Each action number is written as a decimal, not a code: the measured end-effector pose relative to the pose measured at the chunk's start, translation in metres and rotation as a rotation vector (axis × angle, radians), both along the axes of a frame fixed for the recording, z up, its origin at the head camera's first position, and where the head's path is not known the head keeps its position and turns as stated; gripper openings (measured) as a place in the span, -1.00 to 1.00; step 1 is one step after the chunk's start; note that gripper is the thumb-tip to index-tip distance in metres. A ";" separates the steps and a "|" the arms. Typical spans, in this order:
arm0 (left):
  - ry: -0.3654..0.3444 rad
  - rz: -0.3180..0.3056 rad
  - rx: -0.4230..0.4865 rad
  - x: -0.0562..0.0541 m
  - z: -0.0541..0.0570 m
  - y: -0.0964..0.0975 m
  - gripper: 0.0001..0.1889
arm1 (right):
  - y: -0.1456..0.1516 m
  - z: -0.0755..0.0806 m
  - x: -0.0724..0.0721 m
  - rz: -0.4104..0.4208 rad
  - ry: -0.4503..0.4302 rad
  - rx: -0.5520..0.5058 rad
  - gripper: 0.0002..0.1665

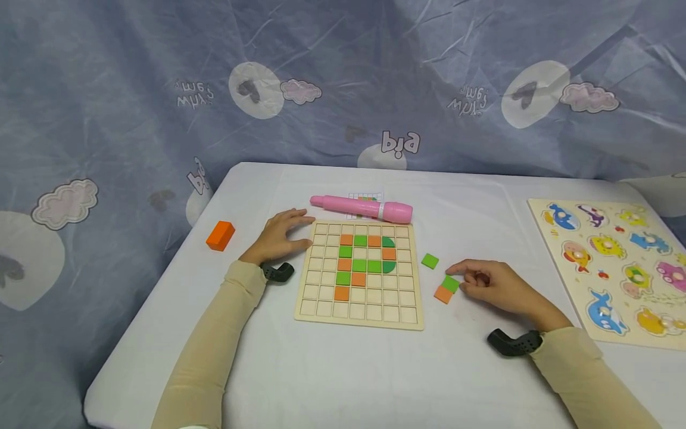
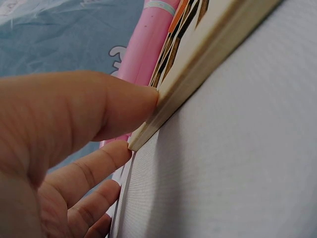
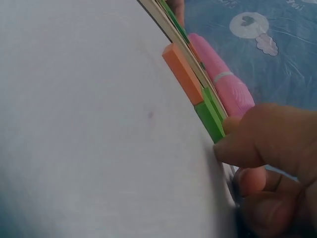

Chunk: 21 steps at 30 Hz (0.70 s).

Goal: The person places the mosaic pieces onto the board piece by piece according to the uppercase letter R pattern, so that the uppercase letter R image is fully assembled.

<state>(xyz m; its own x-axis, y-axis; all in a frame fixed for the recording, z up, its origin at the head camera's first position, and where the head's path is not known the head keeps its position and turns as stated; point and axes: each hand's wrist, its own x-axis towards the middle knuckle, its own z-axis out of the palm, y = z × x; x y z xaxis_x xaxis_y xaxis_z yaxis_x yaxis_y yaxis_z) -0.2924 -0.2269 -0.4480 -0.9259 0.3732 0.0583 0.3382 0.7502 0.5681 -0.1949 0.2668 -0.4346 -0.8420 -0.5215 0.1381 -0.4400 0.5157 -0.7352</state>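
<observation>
On the table lies a wooden grid board (image 1: 315, 292) with orange, light green and dark green pieces set in its middle cells. My left hand (image 1: 278, 235) is at the board's left edge, its thumb (image 2: 133, 106) against the side and the other fingers loosely spread. Right of the board, my right hand (image 1: 493, 287) has its thumb and index finger at two sides of a green square tile (image 1: 451, 283), the other fingers curled in. An orange square tile (image 1: 443, 294) adjoins that green one. Another green tile (image 1: 430, 261) lies by itself nearer the board.
A pink pen-shaped object (image 1: 359, 207) lies behind the board, across a small printed pattern card (image 1: 365, 196). An orange block (image 1: 220, 236) rests at the left. To the right is a sea-animal peg puzzle (image 1: 581, 298). A patterned blue-grey cloth (image 1: 343, 71) hangs behind the table.
</observation>
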 end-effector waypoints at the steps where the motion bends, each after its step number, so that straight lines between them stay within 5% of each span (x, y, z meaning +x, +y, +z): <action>1: -0.001 0.001 0.001 0.000 0.000 0.000 -0.32 | 0.000 0.000 0.000 0.004 0.000 0.003 -0.60; 7: -0.001 0.004 0.001 0.000 0.000 0.001 -0.32 | -0.001 0.000 0.001 0.013 0.015 0.024 -0.61; 21: -0.004 0.008 0.001 0.001 0.000 0.001 -0.32 | 0.002 -0.005 0.000 -0.130 -0.043 -0.018 -0.70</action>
